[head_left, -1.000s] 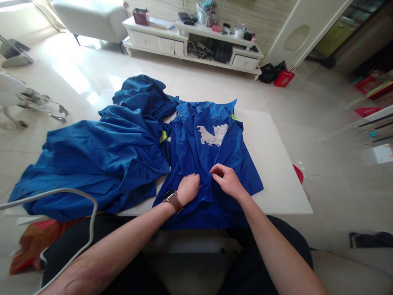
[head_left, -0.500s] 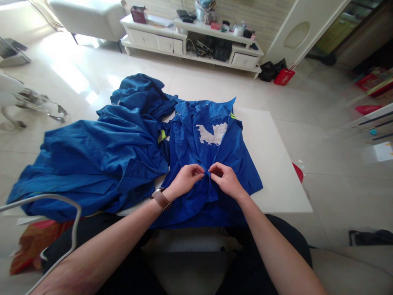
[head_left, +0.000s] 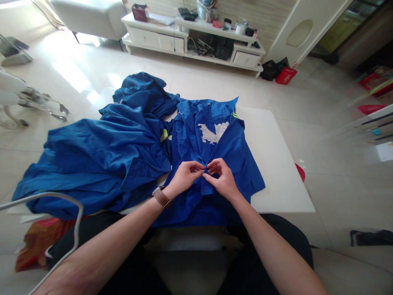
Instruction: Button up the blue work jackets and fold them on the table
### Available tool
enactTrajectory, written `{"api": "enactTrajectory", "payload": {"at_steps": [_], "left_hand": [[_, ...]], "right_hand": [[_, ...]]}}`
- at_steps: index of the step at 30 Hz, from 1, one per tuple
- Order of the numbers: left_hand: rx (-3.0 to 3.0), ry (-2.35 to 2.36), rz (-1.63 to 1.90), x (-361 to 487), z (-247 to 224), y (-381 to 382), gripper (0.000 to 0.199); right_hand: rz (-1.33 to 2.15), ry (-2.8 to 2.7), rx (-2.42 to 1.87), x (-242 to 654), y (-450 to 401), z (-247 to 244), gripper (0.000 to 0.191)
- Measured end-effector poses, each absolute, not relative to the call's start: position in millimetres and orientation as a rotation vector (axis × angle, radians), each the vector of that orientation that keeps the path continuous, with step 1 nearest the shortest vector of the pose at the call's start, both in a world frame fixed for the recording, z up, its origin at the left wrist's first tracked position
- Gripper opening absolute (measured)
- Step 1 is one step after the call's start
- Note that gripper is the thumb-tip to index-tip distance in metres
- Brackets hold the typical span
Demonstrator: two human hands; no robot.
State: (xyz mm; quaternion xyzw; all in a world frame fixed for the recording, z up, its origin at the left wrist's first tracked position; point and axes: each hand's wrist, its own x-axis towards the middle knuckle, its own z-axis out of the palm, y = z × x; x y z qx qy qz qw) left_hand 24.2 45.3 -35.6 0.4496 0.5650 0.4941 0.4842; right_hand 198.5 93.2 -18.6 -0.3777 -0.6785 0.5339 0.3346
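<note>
A blue work jacket (head_left: 229,180) with a white print on its inside back lies front up on the white table, its collar pointing away from me. My left hand (head_left: 188,174) pinches one front edge of it between thumb and fingers. Right beside it, my right hand (head_left: 221,177) grips the other front edge, thumb tip against the cloth. The fingertips of both hands nearly meet at the front opening. Just below them a button shows on the placket. What exactly lies between the fingertips is too small to make out.
More blue garments (head_left: 101,151) lie heaped on the left of the white table (head_left: 285,180). A grey cable (head_left: 78,221) loops at the lower left. Beyond the table stands a white TV cabinet (head_left: 153,39). A red bag (head_left: 286,75) sits on the floor near it.
Both hands stay at the front opening. My right thumb has stretched left toward the left fingertips, and the right fingers have shifted slightly up. The view has moved a little.
</note>
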Motion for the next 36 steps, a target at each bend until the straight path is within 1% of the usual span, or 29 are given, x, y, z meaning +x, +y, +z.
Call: {"api": "enactTrajectory", "payload": {"at_steps": [4,10,14,20,28,33,36], "left_hand": [[1.179,1.374,1.157,25,-29,43,0.016],[1.201,1.461,1.186,26,-27,43,0.016],[1.202,1.541,1.250,23,-25,43,0.016],[1.236,1.587,1.277,23,-19,44,0.012],[1.226,1.582,1.285,24,-20,44,0.015],[1.193,1.577,1.298,23,-18,44,0.016],[1.173,1.573,1.323,22,-18,45,0.016]], "right_hand": [[1.610,-1.466,-1.101,195,98,-24,0.047],[1.794,-1.141,-1.150,195,102,-19,0.041],[1.753,-1.041,-1.183,198,102,-12,0.036],[1.811,-0.870,-1.222,204,104,-9,0.028],[1.824,-0.719,-1.180,212,106,-3,0.021],[1.825,-0.760,-1.195,217,108,-1,0.024],[1.751,-0.823,-1.237,223,112,0,0.033]]}}
